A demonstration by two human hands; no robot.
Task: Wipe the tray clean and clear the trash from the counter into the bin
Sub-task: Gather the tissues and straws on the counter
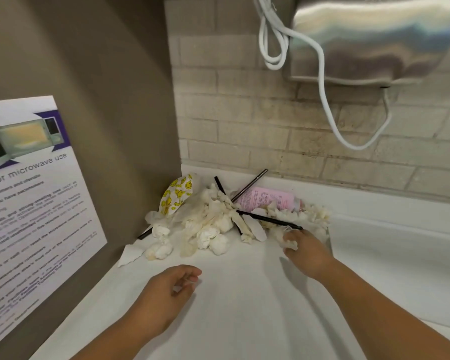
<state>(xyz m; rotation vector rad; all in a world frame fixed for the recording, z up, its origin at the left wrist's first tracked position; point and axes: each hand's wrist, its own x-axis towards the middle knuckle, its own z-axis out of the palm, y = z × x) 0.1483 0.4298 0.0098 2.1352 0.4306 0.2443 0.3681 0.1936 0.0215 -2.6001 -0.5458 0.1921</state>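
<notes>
Right hand (308,252) fingers pinch a crumpled tissue (288,241) by the trash pile (213,224); left hand (166,292) loosely curled

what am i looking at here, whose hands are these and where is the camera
No machine here: a person wears one camera on the head, looking down at their own bare hands. On the white counter lie tissue wads, black straws, a pink bottle on its side and a smiley-print wrapper. The right hand grips a crumpled tissue in front of the bottle. The left hand hovers nearer the camera, loosely curled, holding nothing. A notice about microwave use hangs on the left wall.
</notes>
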